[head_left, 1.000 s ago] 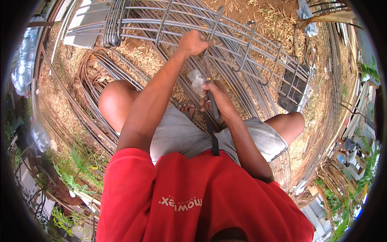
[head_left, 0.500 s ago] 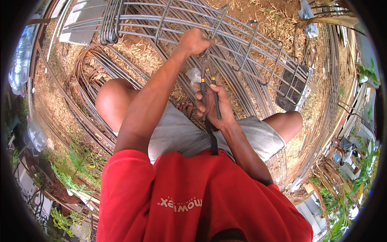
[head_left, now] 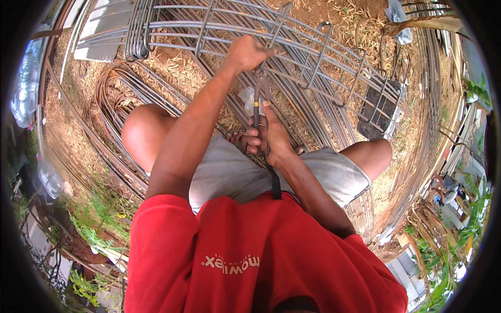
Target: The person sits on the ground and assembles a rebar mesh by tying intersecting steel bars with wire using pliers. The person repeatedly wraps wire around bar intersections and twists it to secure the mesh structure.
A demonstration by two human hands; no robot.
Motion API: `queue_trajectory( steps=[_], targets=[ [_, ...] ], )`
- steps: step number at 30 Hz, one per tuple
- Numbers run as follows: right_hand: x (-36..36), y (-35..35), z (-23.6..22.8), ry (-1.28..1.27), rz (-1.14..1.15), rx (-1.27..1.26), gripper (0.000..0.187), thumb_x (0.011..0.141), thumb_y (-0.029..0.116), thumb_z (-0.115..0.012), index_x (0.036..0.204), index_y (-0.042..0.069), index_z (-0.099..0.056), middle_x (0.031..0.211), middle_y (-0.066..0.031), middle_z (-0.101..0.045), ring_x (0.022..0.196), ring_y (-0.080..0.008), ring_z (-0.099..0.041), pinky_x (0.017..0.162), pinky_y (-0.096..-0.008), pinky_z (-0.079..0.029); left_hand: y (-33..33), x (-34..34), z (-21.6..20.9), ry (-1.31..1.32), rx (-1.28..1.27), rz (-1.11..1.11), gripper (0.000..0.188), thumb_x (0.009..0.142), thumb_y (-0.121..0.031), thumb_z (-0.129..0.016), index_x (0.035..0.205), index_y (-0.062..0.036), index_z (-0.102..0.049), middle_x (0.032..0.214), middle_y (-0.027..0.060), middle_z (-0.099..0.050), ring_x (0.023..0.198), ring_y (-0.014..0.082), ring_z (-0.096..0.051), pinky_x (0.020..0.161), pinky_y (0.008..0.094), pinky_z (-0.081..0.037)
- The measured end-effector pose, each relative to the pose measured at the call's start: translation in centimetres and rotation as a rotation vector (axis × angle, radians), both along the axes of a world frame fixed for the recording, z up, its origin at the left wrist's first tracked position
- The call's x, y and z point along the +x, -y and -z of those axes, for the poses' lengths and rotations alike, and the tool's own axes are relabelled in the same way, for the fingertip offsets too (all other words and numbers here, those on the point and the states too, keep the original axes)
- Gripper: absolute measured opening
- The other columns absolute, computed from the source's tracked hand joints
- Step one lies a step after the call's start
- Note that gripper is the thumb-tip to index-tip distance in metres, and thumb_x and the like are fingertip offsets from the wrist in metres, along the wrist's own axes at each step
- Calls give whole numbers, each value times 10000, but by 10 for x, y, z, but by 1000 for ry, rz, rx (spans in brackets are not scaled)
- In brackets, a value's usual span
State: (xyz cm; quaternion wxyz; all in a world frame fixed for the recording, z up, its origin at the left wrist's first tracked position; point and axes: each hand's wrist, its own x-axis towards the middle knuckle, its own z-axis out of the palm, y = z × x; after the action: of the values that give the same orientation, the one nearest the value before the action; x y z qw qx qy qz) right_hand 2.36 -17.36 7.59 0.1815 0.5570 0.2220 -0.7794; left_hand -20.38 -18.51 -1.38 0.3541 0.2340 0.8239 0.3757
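A steel rebar cage [head_left: 323, 49], long ribbed bars with square stirrups around them, stretches across in front of me. My left hand [head_left: 249, 53] is closed on its near side, where a stirrup meets a long bar; its fingertips are partly hidden. Below it, my right hand [head_left: 271, 134] grips a pair of nippers [head_left: 257, 107] with dark handles and yellow bands, the handles squeezed together. The nippers' jaws point up at the stirrup's lower corner, just under my left hand. Whatever is between the jaws is too small to make out.
Under the cage lie many long rebars [head_left: 308, 117]. Bent bars [head_left: 112, 86] curve beside my left knee. Several loose stirrups [head_left: 138, 31] hang bunched at the cage's left. A dark block [head_left: 377, 107] lies beneath its right end. Clear plastic [head_left: 246, 96] sits near the nippers.
My right hand has squeezed the nippers' handles from spread to together, and the tool has shifted slightly left. My left hand stays at the same spot on the cage.
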Motion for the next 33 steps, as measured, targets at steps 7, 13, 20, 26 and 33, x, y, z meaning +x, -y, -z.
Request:
queue_trajectory(
  steps=[7,13,20,26,33],
  targets=[
    [20,-11,10,-289,199,-356,604,1102,696,-495,1021,109,-615,668,47,-456,479,-107,-411,459,-314,-350,-3,3,-4,-48,-99,-13,639,860,-548,-844,668,54,-752,671,261,-703,666,370,-705,767,504,-579],
    [55,-21,3,-483,218,-428,619,1126,685,-434,1056,106,-640,660,37,-466,440,-112,-435,396,-316,-383,-4,11,-14,-144,-84,-89,645,884,-552,-812,725,72,-774,720,279,-725,753,400,-750,818,513,-589],
    [82,-48,-23,-458,52,-231,667,1132,695,-385,1028,81,-625,603,2,-478,395,-152,-482,369,-351,-438,-3,2,-4,15,-102,-104,590,900,-584,-792,887,2,-856,767,232,-768,768,325,-766,810,460,-595],
    [101,-95,-45,-676,73,-321,690,1139,677,-357,1013,49,-612,578,-55,-532,363,-213,-548,346,-407,-523,-10,-15,-27,-9,-251,83,668,878,-646,-838,936,20,-860,800,171,-802,832,250,-790,875,401,-606],
    [110,-150,-43,-839,64,-435,704,1161,639,-316,1015,17,-612,568,-86,-550,370,-237,-588,338,-404,-548,-26,39,-140,16,272,208,455,1058,-434,-731,1218,-15,-804,1152,191,-825,1062,322,-799,986,480,-596]
  ],
)
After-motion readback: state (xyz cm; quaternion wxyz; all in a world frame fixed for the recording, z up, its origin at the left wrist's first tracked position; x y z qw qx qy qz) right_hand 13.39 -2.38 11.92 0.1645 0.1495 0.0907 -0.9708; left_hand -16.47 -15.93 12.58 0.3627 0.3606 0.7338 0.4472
